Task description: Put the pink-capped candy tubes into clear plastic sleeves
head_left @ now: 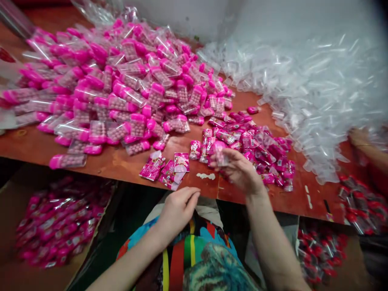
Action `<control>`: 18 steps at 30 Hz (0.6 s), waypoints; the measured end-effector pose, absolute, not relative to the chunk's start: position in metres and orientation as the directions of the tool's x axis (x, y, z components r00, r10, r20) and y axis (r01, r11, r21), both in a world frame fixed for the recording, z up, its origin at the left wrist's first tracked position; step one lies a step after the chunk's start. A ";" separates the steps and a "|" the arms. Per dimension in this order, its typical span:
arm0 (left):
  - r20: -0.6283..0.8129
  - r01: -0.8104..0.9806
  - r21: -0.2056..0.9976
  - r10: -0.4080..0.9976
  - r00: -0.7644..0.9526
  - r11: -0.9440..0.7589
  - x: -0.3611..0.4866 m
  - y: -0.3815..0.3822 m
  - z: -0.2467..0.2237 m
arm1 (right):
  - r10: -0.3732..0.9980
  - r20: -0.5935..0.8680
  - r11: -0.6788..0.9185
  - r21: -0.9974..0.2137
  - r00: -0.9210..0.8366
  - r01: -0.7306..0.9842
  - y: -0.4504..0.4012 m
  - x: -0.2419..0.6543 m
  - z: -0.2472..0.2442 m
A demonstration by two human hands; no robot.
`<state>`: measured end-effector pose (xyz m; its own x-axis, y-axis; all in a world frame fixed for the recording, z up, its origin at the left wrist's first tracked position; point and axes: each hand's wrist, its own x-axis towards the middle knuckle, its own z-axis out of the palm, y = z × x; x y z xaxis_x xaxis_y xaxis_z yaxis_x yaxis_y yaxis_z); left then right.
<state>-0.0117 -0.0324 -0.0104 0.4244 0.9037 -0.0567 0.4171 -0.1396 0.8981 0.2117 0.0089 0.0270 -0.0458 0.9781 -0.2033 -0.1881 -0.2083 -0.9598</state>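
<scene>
My right hand [244, 171] has its fingers around a small clear container with a pink cap [220, 152], held just above the table's front part. Below and behind it lies a heap of containers in shiny pink printed sleeves [260, 151]. My left hand [181, 206] is closed at the table's front edge, thumb and fingertips pressed together; whatever they pinch, if anything, is too small to make out. Just beyond it are several flat pink printed sleeves [153, 165]. A large pile of pink-capped containers filled with small pink balls [130, 93] covers the left and middle.
Clear, uncapped containers [303, 93] are heaped at the back right. A box of pink wrapped containers [57, 222] stands low on the left. Red-capped containers [363, 206] lie at the right, with more in a box [353, 258] below. Another person's arm [368, 145] reaches in there.
</scene>
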 end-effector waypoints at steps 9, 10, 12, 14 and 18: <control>0.100 0.895 0.305 0.946 0.309 -0.325 -0.011 0.019 -0.006 | 0.941 -0.336 -0.327 -0.872 -0.041 -0.366 -0.037 0.162 -0.031; 0.052 0.917 0.244 0.948 0.313 -0.316 -0.007 0.024 -0.007 | 0.939 -0.338 -0.337 -0.868 -0.061 -0.364 -0.039 0.161 -0.031; -0.010 0.932 0.174 0.945 0.326 -0.319 -0.001 0.030 -0.010 | 0.939 -0.333 -0.343 -0.869 -0.089 -0.358 -0.041 0.161 -0.032; -0.014 0.934 0.152 0.944 0.329 -0.323 0.001 0.032 -0.013 | 0.944 -0.318 -0.329 -0.874 -0.090 -0.357 -0.041 0.161 -0.033; 0.025 0.936 0.140 0.946 0.323 -0.323 0.002 0.032 -0.020 | 0.954 -0.292 -0.294 -0.883 -0.062 -0.365 -0.039 0.158 -0.034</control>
